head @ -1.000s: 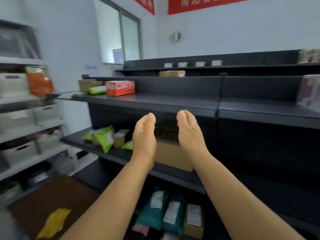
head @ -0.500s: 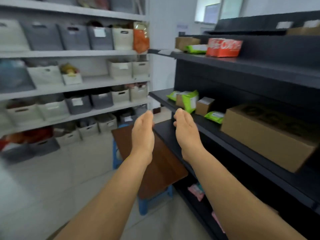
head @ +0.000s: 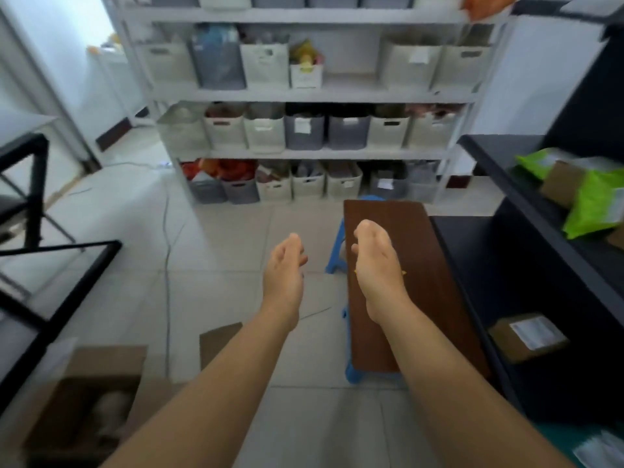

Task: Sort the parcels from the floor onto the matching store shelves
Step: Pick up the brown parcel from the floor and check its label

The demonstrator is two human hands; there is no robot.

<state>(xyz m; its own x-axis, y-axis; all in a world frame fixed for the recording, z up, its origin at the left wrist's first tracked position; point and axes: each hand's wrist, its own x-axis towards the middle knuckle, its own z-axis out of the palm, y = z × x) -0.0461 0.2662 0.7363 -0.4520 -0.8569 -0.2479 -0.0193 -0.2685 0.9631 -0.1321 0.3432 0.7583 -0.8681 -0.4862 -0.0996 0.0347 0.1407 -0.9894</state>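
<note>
My left hand (head: pixel 283 275) and my right hand (head: pixel 376 265) are stretched out in front of me, palms facing each other, fingers straight, holding nothing. They hover over the tiled floor and a brown board (head: pixel 412 285) that lies on a blue stool (head: pixel 337 261). The dark store shelf (head: pixel 526 204) runs along the right; it carries green parcels (head: pixel 597 204) and a brown box (head: pixel 560 180). A labelled cardboard parcel (head: pixel 526 336) sits on its lower level. An open cardboard box (head: pixel 84 400) stands on the floor at lower left.
A grey rack (head: pixel 314 96) full of fabric bins faces me across the floor. A black metal frame (head: pixel 37 231) stands at the left. A flat cardboard piece (head: pixel 219 339) lies on the tiles below my left forearm. A cable (head: pixel 167 231) runs along the floor.
My view has swung left and down, from the dark shelf to the grey rack and the floor. My hands stay raised and empty. The open box on the floor has come into sight.
</note>
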